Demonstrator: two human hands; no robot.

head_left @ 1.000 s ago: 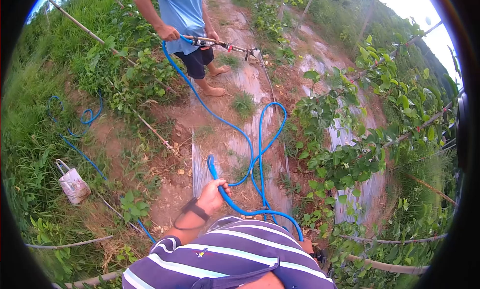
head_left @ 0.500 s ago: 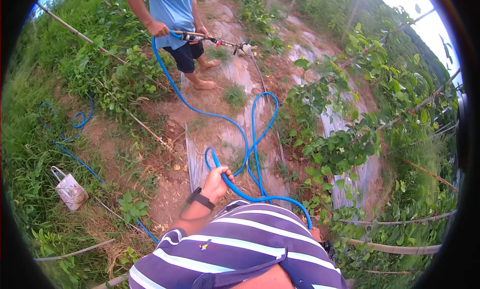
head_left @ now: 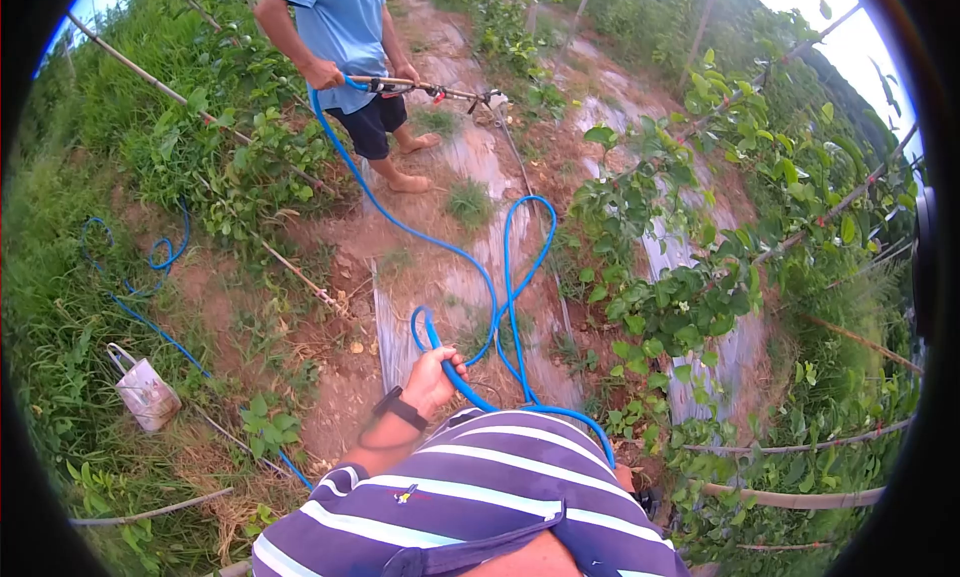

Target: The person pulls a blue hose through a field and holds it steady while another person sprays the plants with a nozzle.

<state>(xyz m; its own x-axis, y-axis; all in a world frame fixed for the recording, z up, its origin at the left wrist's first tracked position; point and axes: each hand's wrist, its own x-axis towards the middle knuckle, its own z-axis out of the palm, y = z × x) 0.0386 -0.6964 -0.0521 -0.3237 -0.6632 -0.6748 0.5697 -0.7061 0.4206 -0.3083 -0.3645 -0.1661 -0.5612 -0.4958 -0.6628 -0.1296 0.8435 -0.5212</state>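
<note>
Hose [head_left: 497, 297] shifted on dirt path [head_left: 420, 245], gripped w/ left hand [head_left: 432, 375]

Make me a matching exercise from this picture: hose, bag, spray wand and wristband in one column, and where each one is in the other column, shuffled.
Things:
1. hose
2. bag
3. spray wand
4. wristband

Places:
A. held by the other person
B. round the wrist, just behind the left hand
C. lying in the grass at the left
D. in the left hand's grip

Pairs: 1-D, 2-C, 3-A, 4-B
</note>
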